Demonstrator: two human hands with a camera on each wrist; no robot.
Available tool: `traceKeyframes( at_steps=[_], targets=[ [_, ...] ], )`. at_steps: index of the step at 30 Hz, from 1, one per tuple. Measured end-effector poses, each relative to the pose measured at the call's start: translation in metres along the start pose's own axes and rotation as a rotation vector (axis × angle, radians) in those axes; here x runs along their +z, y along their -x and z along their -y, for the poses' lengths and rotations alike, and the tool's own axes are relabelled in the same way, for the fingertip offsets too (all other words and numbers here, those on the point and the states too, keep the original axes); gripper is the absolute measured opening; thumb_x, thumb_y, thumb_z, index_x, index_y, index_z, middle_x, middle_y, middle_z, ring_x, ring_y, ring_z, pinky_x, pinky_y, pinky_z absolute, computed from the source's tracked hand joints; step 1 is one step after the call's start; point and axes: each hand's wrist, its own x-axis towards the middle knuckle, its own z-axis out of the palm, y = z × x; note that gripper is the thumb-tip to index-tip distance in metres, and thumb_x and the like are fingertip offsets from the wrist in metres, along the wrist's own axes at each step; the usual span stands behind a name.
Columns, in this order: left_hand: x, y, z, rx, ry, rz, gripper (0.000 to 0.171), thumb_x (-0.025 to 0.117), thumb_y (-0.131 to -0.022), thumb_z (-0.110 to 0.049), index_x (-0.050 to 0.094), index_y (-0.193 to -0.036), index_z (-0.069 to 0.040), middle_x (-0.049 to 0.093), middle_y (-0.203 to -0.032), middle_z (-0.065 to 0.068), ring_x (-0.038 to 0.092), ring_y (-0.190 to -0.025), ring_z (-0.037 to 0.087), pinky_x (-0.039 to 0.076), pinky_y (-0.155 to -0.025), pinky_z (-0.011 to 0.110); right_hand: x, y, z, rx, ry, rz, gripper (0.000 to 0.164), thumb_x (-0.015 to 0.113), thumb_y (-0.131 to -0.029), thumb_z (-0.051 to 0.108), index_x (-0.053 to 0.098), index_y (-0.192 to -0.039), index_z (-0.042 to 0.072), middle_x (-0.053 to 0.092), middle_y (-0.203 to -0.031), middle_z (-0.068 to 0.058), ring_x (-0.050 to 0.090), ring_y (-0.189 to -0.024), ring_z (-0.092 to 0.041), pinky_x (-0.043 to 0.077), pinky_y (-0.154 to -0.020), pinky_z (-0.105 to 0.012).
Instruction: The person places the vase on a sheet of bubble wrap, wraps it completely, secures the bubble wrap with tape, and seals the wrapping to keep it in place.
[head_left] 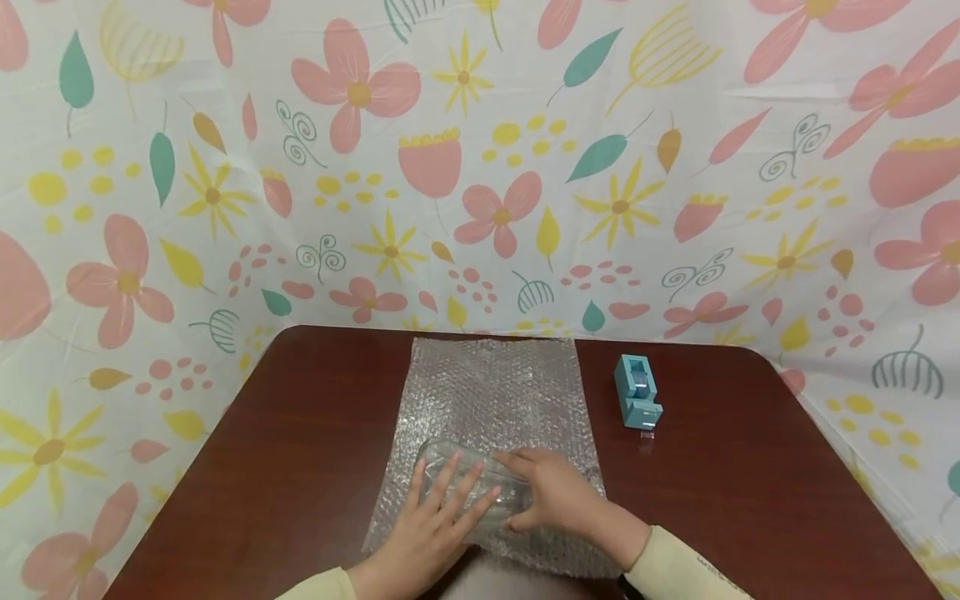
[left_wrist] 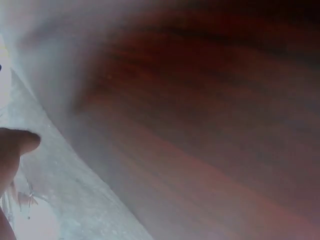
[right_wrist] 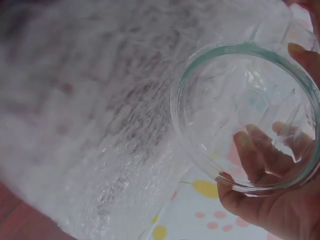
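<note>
A clear glass vase [head_left: 513,500] lies on its side on a sheet of bubble wrap [head_left: 495,387]. My left hand [head_left: 429,533] rests on the glass from the near left, fingers straight and spread. At the vase's right end, my right hand [head_left: 562,493] grips it with curled fingers and thumb. The right wrist view looks at the round glass rim [right_wrist: 181,107], with my right hand [right_wrist: 282,205] at its edge and fingers showing through the glass. Part of a hand [left_wrist: 15,147] shows at the left wrist view's edge; the vase's underside is hidden.
A light blue tape dispenser [head_left: 636,393] stands on the dark wooden table [head_left: 735,467], right of the bubble wrap. Floral cloth [head_left: 480,167] hangs behind the table and along both sides.
</note>
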Motion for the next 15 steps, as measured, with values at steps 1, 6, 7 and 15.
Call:
traceKeyframes(
  at_steps=[1,6,7,15],
  targets=[
    [0.000,0.001,0.000,-0.016,-0.009,-0.004,0.134,0.088,-0.062,-0.064,0.017,-0.166,-0.016,0.017,-0.172,0.018,0.001,-0.160,0.046,-0.006,-0.127,0.067,0.000,0.000,0.000,-0.003,0.000,0.005,0.086,0.093,-0.071,0.033,0.058,-0.144,0.007,0.069,-0.132,-0.014,0.069,-0.117,-0.034,0.059,-0.094,-0.051],
    [-0.001,0.002,0.001,-0.080,-0.048,0.003,0.127,0.085,-0.065,-0.067,0.023,-0.164,-0.018,0.041,-0.161,0.013,0.026,-0.154,0.047,0.009,-0.129,0.063,-0.002,-0.001,-0.002,-0.001,-0.019,0.030,0.088,0.092,-0.072,0.038,0.056,-0.146,0.007,0.068,-0.135,-0.014,0.068,-0.119,-0.034,0.057,-0.097,-0.052],
    [-0.001,0.001,0.002,-0.083,-0.059,0.015,0.123,0.083,-0.067,-0.068,0.026,-0.163,-0.019,0.045,-0.159,0.011,0.034,-0.150,0.045,0.019,-0.128,0.061,-0.002,-0.002,-0.003,0.002,-0.021,0.031,0.088,0.092,-0.072,0.039,0.056,-0.146,0.007,0.068,-0.135,-0.014,0.068,-0.119,-0.034,0.057,-0.097,-0.051],
    [-0.002,-0.007,0.010,-0.042,-0.104,0.078,0.086,0.071,-0.076,-0.071,0.050,-0.145,-0.024,0.057,-0.149,0.010,0.057,-0.133,0.039,0.056,-0.100,0.052,-0.006,-0.008,-0.007,0.017,-0.042,0.057,0.089,0.091,-0.072,0.043,0.057,-0.145,0.005,0.067,-0.138,-0.017,0.066,-0.123,-0.037,0.054,-0.102,-0.054]
  ],
)
